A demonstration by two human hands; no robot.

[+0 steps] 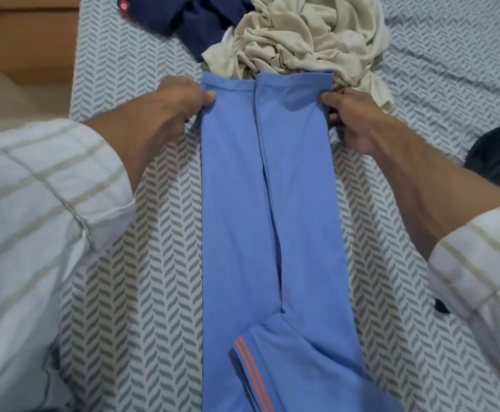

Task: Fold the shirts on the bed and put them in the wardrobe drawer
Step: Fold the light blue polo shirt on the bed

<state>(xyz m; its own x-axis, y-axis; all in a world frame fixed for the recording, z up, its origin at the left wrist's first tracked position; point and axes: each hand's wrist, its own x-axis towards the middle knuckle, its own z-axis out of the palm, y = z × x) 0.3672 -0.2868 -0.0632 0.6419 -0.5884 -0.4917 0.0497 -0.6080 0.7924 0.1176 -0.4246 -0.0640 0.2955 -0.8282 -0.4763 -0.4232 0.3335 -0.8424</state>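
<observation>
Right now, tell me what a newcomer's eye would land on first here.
The blue shirt, folded into a long strip, runs down the middle of the patterned bed sheet, its far corners pinched by the left hand and right hand. Just beyond it lies a crumpled cream shirt, with a navy shirt to its left.

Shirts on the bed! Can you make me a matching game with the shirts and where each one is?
Things:
1. blue shirt
2. cream shirt
3. navy shirt
4. sleeve cuff with orange stripes

Places or states:
A. crumpled in a heap at the far end of the long strip
B. lying near the bottom edge of the picture
C. folded into a long strip, far corners pinched by the left hand and right hand
D. at the top of the picture, left of the crumpled heap

Pairs: 1-C, 2-A, 3-D, 4-B
</observation>
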